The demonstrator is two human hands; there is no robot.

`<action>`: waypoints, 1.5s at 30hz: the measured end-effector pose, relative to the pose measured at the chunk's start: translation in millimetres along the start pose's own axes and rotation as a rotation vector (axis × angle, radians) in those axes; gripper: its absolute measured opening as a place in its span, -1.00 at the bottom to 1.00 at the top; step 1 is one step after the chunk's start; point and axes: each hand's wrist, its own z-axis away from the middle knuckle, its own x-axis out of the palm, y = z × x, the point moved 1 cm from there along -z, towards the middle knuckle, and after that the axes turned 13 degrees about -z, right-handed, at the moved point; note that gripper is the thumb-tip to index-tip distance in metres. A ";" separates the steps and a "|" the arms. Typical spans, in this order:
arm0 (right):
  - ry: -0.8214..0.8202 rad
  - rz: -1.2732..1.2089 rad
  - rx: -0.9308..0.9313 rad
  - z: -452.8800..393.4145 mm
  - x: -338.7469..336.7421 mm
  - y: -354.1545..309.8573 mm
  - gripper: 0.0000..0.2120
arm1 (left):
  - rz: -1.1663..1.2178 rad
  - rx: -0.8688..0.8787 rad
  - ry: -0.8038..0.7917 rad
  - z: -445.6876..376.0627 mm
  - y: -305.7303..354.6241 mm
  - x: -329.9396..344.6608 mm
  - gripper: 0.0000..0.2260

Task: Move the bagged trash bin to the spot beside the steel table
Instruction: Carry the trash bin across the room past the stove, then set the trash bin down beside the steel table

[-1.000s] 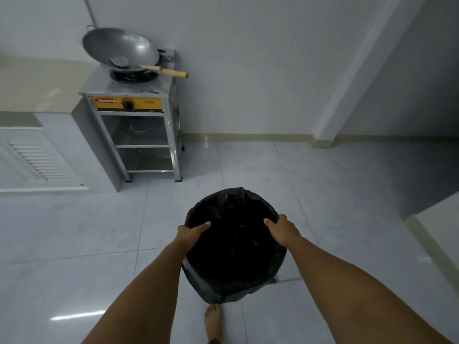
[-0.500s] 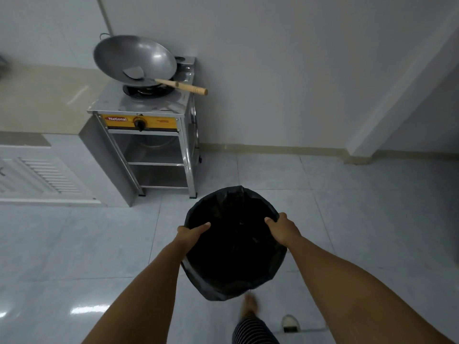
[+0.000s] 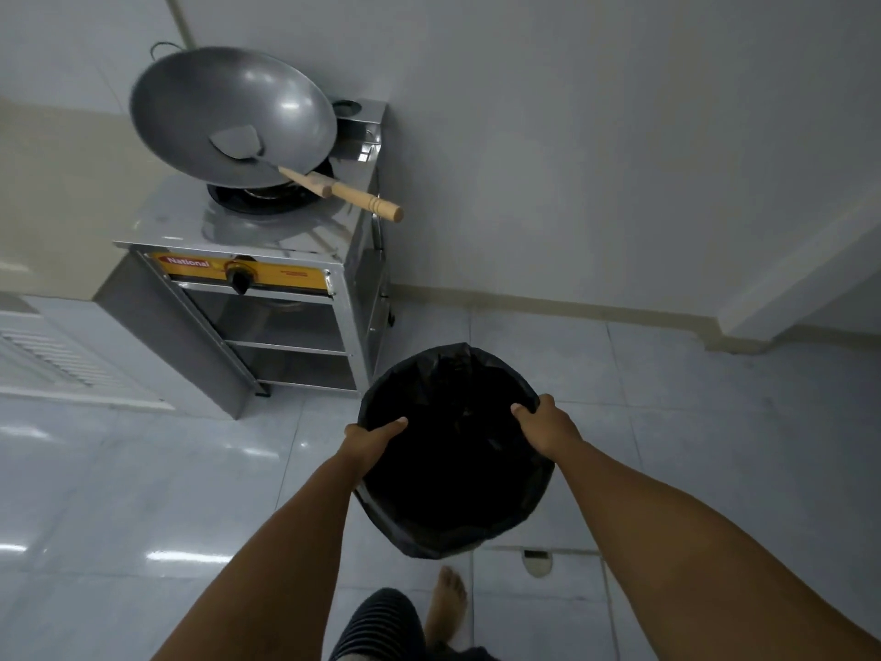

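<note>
Hanging just below the frame's centre, the trash bin [image 3: 453,469], lined with a black bag [image 3: 429,548], is gripped at its rim by both hands: left hand [image 3: 369,436] clamped on the left edge, right hand [image 3: 548,424] on the right. Up and left of it stands the steel bench [image 3: 286,298], carrying a wok [image 3: 229,112] with a wooden-handled spatula [image 3: 305,171]. A bare foot [image 3: 445,603] shows on the tiled floor [image 3: 143,493] below.

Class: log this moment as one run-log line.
left hand: grips rim | right hand: grips rim | bin: carried | steel table: ahead-left
</note>
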 end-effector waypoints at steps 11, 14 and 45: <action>-0.011 -0.052 0.057 -165.1 -7.4 -65.5 -0.40 | 0.058 -0.015 0.018 -151.1 112.3 -7.8 -0.12; 0.004 -0.055 0.087 -213.4 0.3 -72.3 -0.39 | 0.047 -0.030 0.010 -195.5 132.2 -5.5 -0.25; 0.197 0.097 -0.133 -560.9 182.3 103.1 -0.30 | -0.443 -0.045 0.224 -579.0 -9.0 88.9 -0.16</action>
